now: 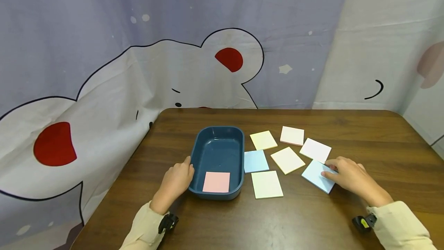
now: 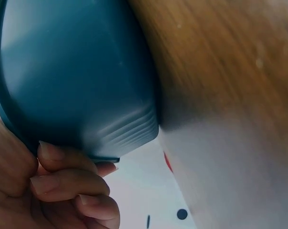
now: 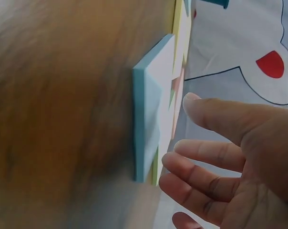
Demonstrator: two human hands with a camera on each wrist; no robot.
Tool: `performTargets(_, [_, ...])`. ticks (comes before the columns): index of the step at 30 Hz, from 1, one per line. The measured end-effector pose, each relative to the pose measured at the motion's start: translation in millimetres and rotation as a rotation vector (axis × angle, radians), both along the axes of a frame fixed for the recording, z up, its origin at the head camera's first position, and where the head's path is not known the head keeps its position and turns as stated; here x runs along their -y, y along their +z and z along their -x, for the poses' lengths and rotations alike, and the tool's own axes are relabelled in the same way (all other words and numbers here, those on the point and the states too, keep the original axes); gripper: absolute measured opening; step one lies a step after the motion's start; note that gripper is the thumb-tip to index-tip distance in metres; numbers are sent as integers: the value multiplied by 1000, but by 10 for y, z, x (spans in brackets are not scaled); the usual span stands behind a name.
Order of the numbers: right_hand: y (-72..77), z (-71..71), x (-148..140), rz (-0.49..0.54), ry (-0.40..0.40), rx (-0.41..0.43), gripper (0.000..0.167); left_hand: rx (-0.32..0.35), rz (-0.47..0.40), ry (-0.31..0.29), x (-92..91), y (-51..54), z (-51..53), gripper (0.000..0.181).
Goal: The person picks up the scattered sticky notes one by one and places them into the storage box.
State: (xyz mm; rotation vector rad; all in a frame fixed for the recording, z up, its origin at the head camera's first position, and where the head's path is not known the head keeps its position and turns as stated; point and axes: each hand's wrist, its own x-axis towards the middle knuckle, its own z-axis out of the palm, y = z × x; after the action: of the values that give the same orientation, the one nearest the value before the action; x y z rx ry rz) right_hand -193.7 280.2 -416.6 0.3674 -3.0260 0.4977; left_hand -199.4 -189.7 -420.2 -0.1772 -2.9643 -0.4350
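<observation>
A dark blue plastic basin [image 1: 218, 153] stands on the table with a pink sticky note pad [image 1: 216, 182] lying in its near end. My left hand [image 1: 175, 178] grips the basin's left rim; the left wrist view shows its fingers [image 2: 70, 183] curled at the basin's edge. On the right, my right hand [image 1: 354, 176] hovers at a light blue sticky note pad [image 1: 315, 176], thumb and fingers spread. In the right wrist view a gap shows between the fingertips [image 3: 170, 160] and that blue pad [image 3: 153, 114]. Whether the thumb touches it cannot be told.
Between basin and right hand lie several more pads: yellow [image 1: 263, 140], pale pink [image 1: 292, 135], white [image 1: 315, 149], cream [image 1: 288, 160], another light blue [image 1: 256, 161] against the basin, and pale green [image 1: 267, 184]. A printed curtain [image 1: 166, 65] hangs behind the wooden table [image 1: 284, 219].
</observation>
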Motion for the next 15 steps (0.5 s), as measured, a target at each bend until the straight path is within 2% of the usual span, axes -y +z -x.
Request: performTargets(15, [-122, -47, -134, -9, -49, 44, 48, 1, 10, 8, -14, 13, -17, 36])
